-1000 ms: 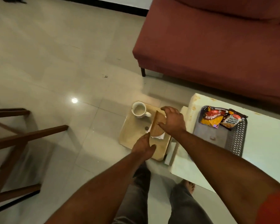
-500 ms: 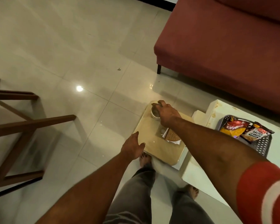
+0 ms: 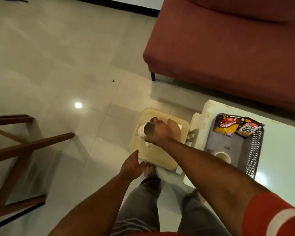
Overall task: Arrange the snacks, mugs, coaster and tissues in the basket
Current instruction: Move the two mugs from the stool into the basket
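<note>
Judging progress at about half: the basket on the white table already holds two snack packets and one mug. The right hand grips the second mug above the beige tray, and the left hand hangs open and empty. The coaster and tissues lie on the tray, not yet moved.

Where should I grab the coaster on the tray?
Pinch the coaster by its rim from the table side, where its edge shows past the right hand holding the mug. It lies thin and flat on the tissues, so probably only the edge offers grip.
</note>
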